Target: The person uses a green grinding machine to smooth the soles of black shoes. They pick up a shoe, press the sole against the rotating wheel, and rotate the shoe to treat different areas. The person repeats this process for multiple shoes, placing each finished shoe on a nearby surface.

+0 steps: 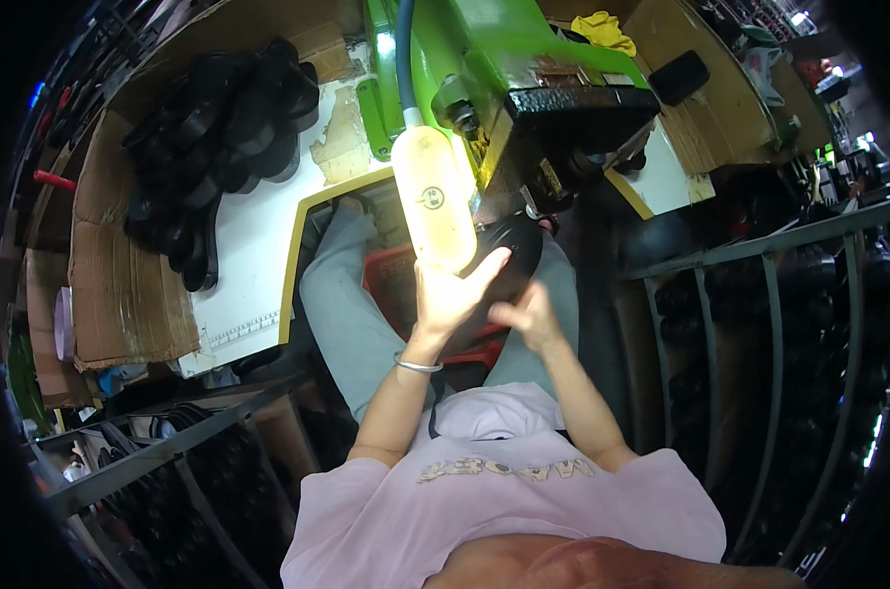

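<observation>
A glossy black rounded piece [516,241], which looks like part of a shoe, sits under the head of a green machine [509,49]. My left hand [447,298] grips its left side, thumb stretched along it. The long pale yellow lamp [432,196] covers that hand's other fingers. On the near right side, my right hand [537,318] has its thumb toward the black piece and its fingers curled around it, slightly blurred. Much of the piece is hidden by the machine head and my hands.
Black shoe soles [229,118] lie heaped on the white tabletop [244,250] at left, inside cardboard [121,245]. A red crate [381,280] stands between my legs. Metal racks [774,324] flank me. A yellow cloth [604,33] lies at the back right.
</observation>
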Action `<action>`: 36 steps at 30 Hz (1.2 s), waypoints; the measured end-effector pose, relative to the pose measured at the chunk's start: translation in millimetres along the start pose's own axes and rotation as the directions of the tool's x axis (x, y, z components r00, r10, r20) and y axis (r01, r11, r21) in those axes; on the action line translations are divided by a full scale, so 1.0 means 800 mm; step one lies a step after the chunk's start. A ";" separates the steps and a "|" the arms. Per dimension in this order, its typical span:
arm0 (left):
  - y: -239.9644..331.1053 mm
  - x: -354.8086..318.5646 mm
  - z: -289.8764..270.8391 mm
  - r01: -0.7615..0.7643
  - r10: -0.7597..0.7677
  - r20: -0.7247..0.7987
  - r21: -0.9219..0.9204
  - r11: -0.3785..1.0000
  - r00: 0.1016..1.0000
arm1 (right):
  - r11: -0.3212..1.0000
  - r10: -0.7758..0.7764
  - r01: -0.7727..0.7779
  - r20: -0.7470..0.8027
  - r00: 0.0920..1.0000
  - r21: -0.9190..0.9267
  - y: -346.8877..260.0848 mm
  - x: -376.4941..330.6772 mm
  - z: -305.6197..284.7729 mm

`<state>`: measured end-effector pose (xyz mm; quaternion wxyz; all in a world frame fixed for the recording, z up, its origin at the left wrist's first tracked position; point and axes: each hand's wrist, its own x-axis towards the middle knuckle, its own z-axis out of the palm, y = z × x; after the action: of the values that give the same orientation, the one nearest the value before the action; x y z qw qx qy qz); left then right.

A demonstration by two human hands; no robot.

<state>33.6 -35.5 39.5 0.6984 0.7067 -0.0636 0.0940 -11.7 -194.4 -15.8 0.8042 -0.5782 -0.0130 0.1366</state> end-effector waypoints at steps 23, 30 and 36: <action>0.009 -0.023 -0.009 0.077 -0.089 -0.050 -0.210 0.975 0.995 | 0.983 -0.120 0.025 -0.530 0.839 -0.183 -0.105 -0.048 -0.115; -0.045 -0.033 -0.039 -0.033 -0.088 -0.435 -0.264 0.964 0.896 | 0.973 -0.160 0.078 -0.393 0.906 -0.216 -0.149 -0.001 -0.063; -0.017 -0.044 -0.075 0.062 -0.150 -0.288 -0.293 0.954 0.946 | 0.941 -0.248 0.177 -0.230 0.941 -0.290 -0.145 0.015 -0.055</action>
<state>-0.4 23.6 18.6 0.7967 0.5799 0.0713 0.1547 31.2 -266.7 75.9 0.7241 -0.6888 0.0131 -0.0327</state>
